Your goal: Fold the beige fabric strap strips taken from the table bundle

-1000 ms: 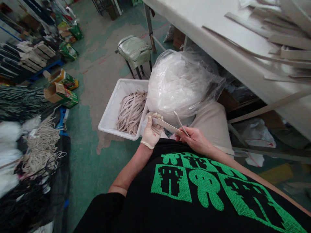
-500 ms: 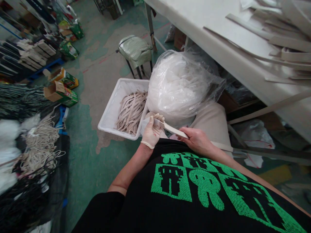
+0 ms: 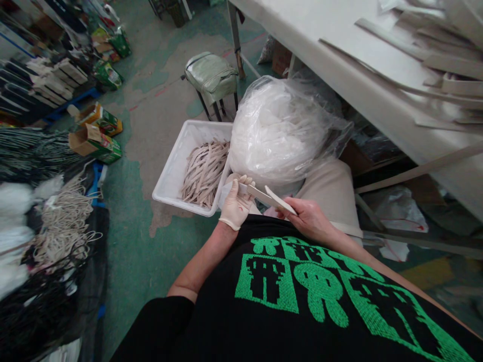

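Head view: pinching strip (image 3: 261, 195) in bare right hand (image 3: 308, 216), gripping its other end in curled fingers of gloved left hand (image 3: 236, 205), just in front of shirt (image 3: 279, 327). Working beside white bin (image 3: 169, 176) of thin strips (image 3: 206, 173) and clear bag (image 3: 279, 130), with loose bands (image 3: 445, 60) on tabletop (image 3: 302, 25) at right.

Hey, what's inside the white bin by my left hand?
A loose heap of beige strips lies in the white bin. Whatever is under the heap is covered, so I can't tell.
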`<state>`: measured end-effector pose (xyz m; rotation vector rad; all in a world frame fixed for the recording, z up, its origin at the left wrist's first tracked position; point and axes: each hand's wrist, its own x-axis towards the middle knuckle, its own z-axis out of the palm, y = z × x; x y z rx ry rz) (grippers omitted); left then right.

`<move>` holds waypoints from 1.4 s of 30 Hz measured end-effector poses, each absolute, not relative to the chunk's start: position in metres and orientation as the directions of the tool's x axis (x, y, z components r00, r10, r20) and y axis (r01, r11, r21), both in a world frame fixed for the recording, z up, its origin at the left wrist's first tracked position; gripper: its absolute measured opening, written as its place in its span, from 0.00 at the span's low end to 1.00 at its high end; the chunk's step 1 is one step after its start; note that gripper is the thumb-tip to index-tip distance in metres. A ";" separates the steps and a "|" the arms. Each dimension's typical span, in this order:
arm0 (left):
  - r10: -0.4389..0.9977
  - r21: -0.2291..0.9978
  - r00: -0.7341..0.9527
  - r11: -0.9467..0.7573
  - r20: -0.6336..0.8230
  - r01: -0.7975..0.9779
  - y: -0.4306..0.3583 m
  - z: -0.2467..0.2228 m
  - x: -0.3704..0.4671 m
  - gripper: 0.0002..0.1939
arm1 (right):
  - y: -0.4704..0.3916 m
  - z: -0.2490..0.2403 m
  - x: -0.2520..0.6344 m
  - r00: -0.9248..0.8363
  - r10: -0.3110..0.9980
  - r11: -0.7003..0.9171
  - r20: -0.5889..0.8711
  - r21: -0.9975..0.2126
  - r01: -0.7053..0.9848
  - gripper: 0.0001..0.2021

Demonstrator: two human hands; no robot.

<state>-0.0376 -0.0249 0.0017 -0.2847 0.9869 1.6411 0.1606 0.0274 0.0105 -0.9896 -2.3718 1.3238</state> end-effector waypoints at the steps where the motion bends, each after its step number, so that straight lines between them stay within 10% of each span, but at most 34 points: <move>1: 0.686 0.447 -0.327 -0.002 -0.650 -0.894 -0.025 0.002 -0.038 0.15 | 0.027 0.010 0.160 -0.741 0.662 0.359 -0.109 -0.823 0.441 0.14; 42: 0.672 0.394 -0.313 -0.035 -0.671 -0.918 -0.026 0.002 -0.038 0.13 | 0.027 0.010 0.161 -0.749 0.662 0.418 -0.037 -0.812 0.409 0.17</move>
